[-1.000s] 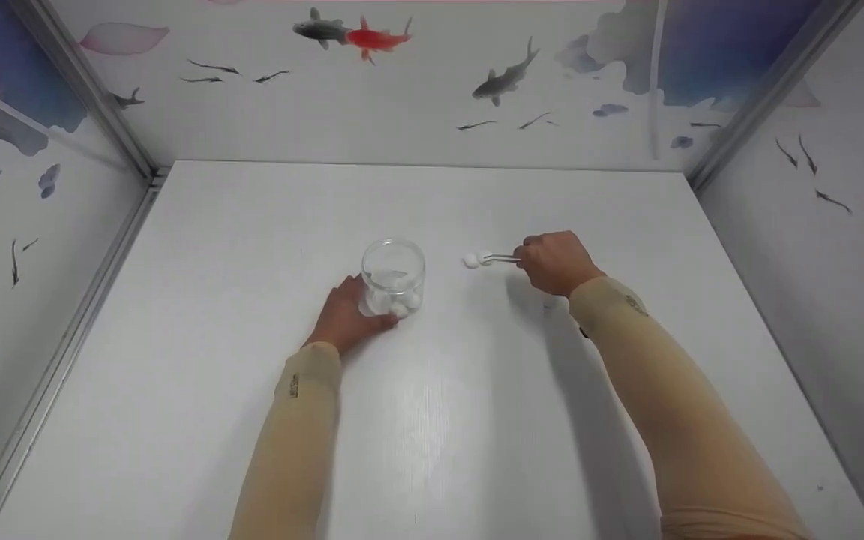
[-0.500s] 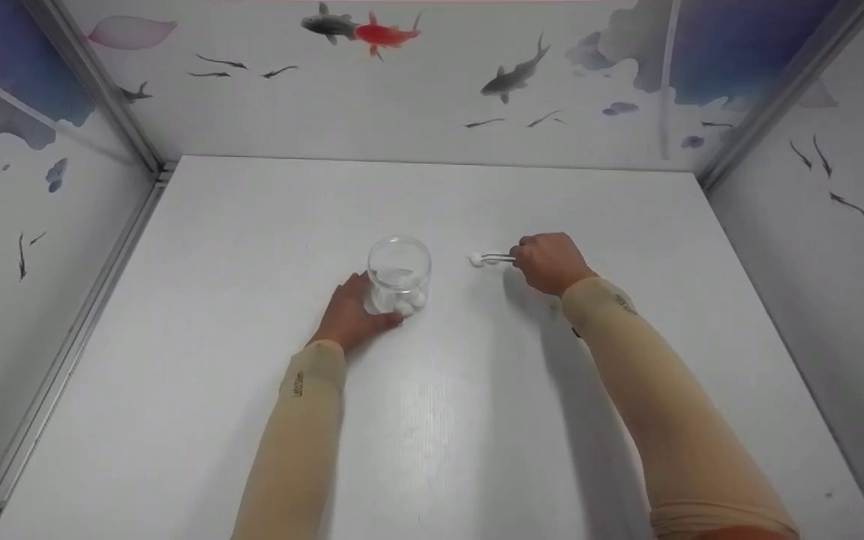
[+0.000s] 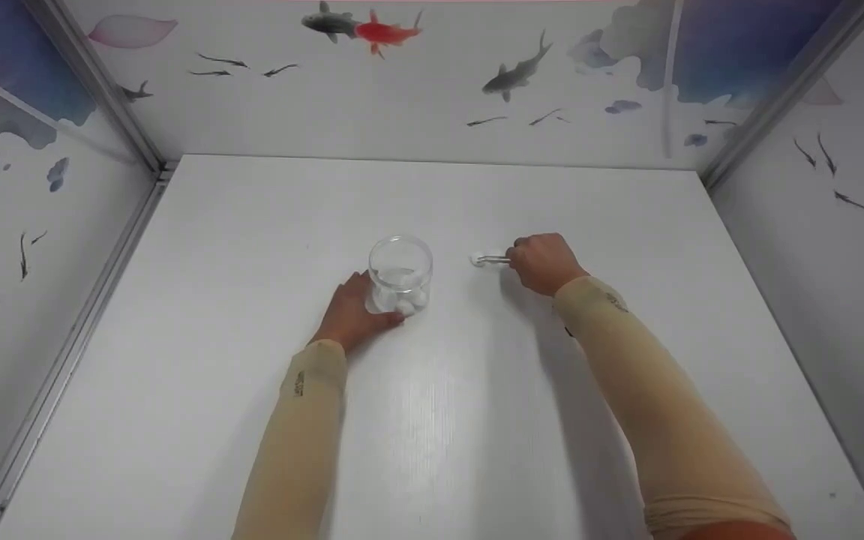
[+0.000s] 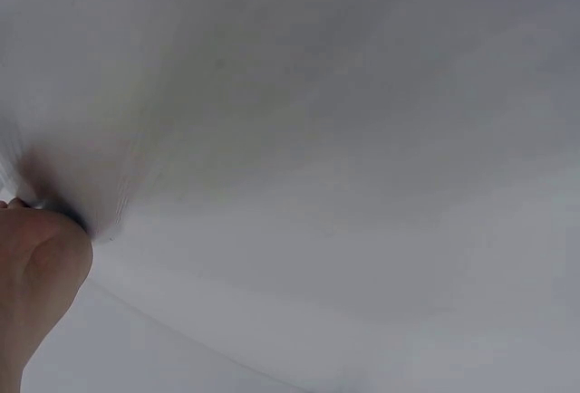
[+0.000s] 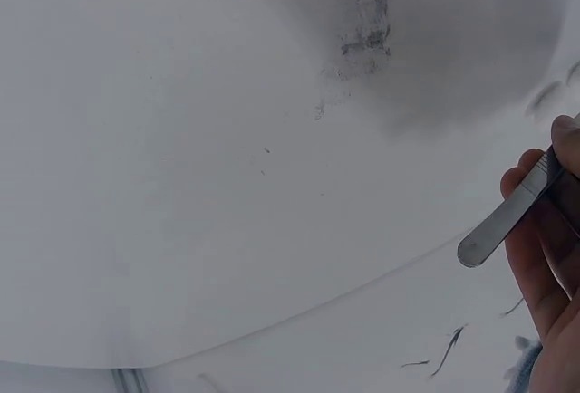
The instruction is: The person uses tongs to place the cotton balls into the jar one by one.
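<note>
A clear glass jar (image 3: 400, 274) stands upright on the white table (image 3: 252, 247), with a few white cotton balls at its bottom. My left hand (image 3: 349, 315) grips the jar's base from the near left side. To the jar's right, my right hand (image 3: 544, 262) holds metal tweezers (image 3: 493, 259), whose tips point left and pinch a white cotton ball (image 3: 477, 259) just above the table. In the right wrist view the tweezers' back end (image 5: 503, 221) sticks out from my fingers (image 5: 544, 257). In the left wrist view only part of my hand (image 4: 36, 293) shows.
Walls printed with fish close in the table at the back (image 3: 432, 82), left (image 3: 19, 225) and right (image 3: 837, 210). Metal corner posts (image 3: 94, 90) stand at the back corners. A dark smudge (image 5: 362, 40) marks the table surface.
My right hand with the tweezers and cotton ball has shifted slightly left, toward the jar. A second cotton ball seen beside the tips a second ago no longer shows. The left hand stays on the jar.
</note>
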A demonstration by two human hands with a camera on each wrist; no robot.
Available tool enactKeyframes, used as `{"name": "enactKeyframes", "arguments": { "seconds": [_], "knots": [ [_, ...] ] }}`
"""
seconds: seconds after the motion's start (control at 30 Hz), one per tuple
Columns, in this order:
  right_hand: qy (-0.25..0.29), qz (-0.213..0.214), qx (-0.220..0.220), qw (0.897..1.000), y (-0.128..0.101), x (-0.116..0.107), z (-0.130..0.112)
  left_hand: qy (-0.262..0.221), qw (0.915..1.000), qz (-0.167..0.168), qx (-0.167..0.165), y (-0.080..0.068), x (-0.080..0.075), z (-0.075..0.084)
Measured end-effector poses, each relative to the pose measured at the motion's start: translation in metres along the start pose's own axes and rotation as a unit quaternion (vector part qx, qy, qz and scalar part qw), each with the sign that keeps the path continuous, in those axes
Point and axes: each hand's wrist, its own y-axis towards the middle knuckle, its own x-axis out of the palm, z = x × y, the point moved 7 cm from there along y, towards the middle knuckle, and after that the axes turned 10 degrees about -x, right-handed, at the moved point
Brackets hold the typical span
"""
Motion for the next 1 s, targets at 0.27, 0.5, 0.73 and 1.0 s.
{"name": "enactKeyframes", "arguments": {
  "seconds": [0.27,0.5,0.73,1.0],
  "knots": [
    [-0.009,0.002,0.010,1.000,-0.002,-0.004,0.000,0.002,0.9999,0.002,0.010,-0.001,-0.001,0.004],
    [-0.016,0.021,0.004,1.000,-0.006,-0.015,-0.002,-0.004,1.0000,0.005,0.003,-0.001,-0.003,0.001],
    [-0.011,0.053,-0.018,0.998,-0.012,-0.029,-0.009,-0.003,1.0000,0.005,0.006,-0.001,-0.002,-0.001],
    [-0.027,0.064,-0.035,0.997,-0.014,-0.051,-0.016,-0.020,0.9997,-0.002,0.013,-0.002,-0.002,0.001]
  ]
}}
